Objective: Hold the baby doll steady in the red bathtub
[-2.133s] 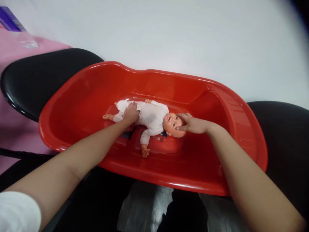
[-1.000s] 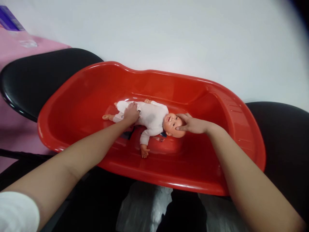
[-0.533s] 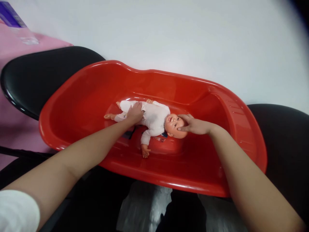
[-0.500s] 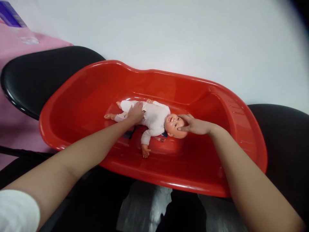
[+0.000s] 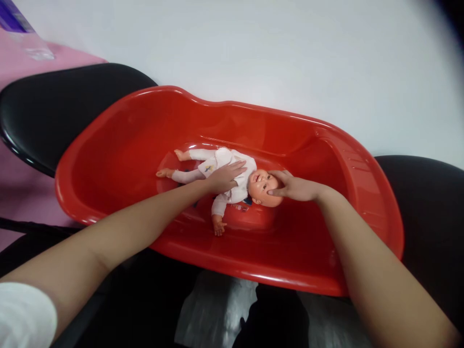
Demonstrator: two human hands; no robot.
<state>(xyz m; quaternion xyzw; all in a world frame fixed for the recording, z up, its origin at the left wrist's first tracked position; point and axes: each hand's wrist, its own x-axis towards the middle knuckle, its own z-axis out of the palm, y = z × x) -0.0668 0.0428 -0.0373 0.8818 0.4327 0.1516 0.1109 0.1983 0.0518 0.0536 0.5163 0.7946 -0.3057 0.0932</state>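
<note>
A baby doll (image 5: 243, 189) in white clothes lies on its back inside a red baby bathtub (image 5: 308, 130), feet to the left and head to the right. My left hand (image 5: 228, 178) rests on the doll's chest with its fingers stretched out fairly flat. My right hand (image 5: 295, 187) cups the top of the doll's head, thumb on the near side and fingers on the far side. One doll arm reaches toward the tub's near wall; the other is mostly hidden behind my left hand.
Black padded seats (image 5: 68, 106) stand under the tub's left end and at its right (image 5: 431, 208). A pink surface (image 5: 68, 52) at the upper left bears a clear and purple package (image 5: 18, 19). A white wall (image 5: 253, 48) rises behind the tub.
My left hand has moved right, from the doll's lower body up to its chest, and its fingers have spread out. My right hand stays on the doll's head.
</note>
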